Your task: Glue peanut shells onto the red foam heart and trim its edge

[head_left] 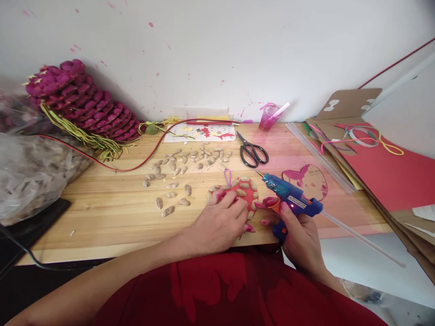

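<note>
My left hand point(222, 219) rests with fingers curled over the lower part of a red heart-shaped piece point(249, 194). Peanuts line the heart's rim and a purple loop point(228, 177) sticks out at its top. The fingers hide part of the heart, and whatever lies beneath them is out of sight. Gripped in my right hand point(301, 233) is a blue glue gun point(292, 194), its nozzle aimed up and left just beyond the heart. A finger is by the orange trigger, a small red light glows on its side, and a glue stick point(363, 240) pokes from its back.
Loose peanuts point(185, 157) lie left of the heart. Black-handled scissors point(251, 151), a stained cup point(268, 118) and a pink-smeared cardboard heart point(306, 181) sit beyond. A magenta peanut stack point(88, 104) and plastic bag point(37, 176) stand left; red card point(390, 165) lies right.
</note>
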Motion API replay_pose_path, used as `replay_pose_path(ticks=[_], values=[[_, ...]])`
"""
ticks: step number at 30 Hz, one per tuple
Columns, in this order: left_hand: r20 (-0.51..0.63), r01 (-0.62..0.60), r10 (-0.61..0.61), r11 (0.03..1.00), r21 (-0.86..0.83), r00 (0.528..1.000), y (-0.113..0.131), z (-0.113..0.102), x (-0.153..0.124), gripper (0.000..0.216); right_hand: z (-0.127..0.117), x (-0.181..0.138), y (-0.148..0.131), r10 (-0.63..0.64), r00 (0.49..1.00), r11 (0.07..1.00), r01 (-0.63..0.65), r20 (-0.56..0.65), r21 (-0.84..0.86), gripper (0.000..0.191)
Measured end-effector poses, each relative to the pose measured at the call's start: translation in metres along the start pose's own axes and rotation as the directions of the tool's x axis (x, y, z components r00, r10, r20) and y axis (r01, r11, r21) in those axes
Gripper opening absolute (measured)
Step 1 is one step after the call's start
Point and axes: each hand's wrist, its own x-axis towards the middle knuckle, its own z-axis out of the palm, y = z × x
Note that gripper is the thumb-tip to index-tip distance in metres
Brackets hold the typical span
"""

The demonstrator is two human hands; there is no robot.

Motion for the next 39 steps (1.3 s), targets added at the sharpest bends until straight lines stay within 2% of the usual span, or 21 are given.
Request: replay_pose_path(ticks=[8, 17, 22, 31, 39], values=[[0.009, -0.002, 0.002, 1.0, -0.001, 1.0, -0.0007, -0.0003, 0.0002, 0.034, 0.0029, -0.0015, -0.0026, 0.02, 0.999, 1.0, -0.02, -0.032, 0.007, 0.044], [0.058, 0.014, -0.013, 1.0, -0.018, 0.998, -0.0002, -0.0019, 0.0006, 0.035, -0.0031, 0.0006, 0.0041, 0.014, 0.999, 1.0, -0.014, -0.039, 0.018, 0.039], [0.076, 0.006, -0.004, 1.0, -0.025, 0.997, -0.0005, -0.0012, 0.0009, 0.034, -0.0045, 0.0011, 0.005, 0.003, 0.999, 1.0, -0.004, -0.038, -0.03, 0.041], [0.085, 0.011, -0.007, 0.999, -0.051, 0.996, -0.0012, -0.0014, 0.0008, 0.035, -0.0049, 0.0014, 0.0058, -0.006, 1.0, 0.998, 0.004, -0.03, -0.059, 0.042], [0.052, 0.022, -0.018, 0.997, -0.079, 0.998, -0.004, -0.0014, -0.0017, 0.031, 0.001, 0.0019, 0.0063, -0.027, 1.0, 1.0, 0.027, 0.013, 0.002, 0.04]])
